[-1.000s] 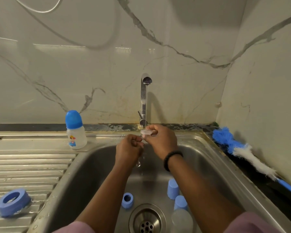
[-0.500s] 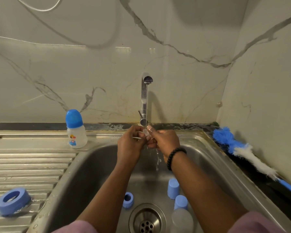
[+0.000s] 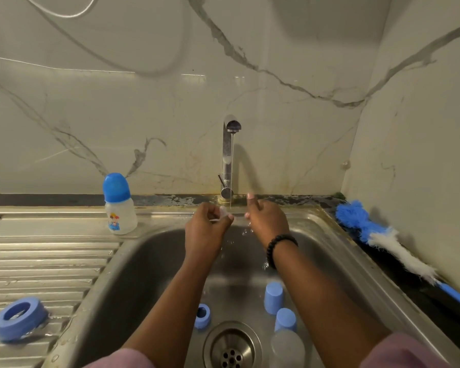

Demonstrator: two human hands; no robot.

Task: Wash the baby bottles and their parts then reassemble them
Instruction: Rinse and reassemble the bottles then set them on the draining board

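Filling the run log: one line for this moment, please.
stage: rinsing | left hand: pinches clear teat under tap stream | right hand: holds nothing

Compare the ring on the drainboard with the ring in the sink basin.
The drainboard ring looks larger and wider; the sink ring looks smaller and narrower. The drainboard ring lies tilted on the ribbed drainboard; the sink ring sits beside the drain. Both are blue with an open centre, and neither hand touches them.
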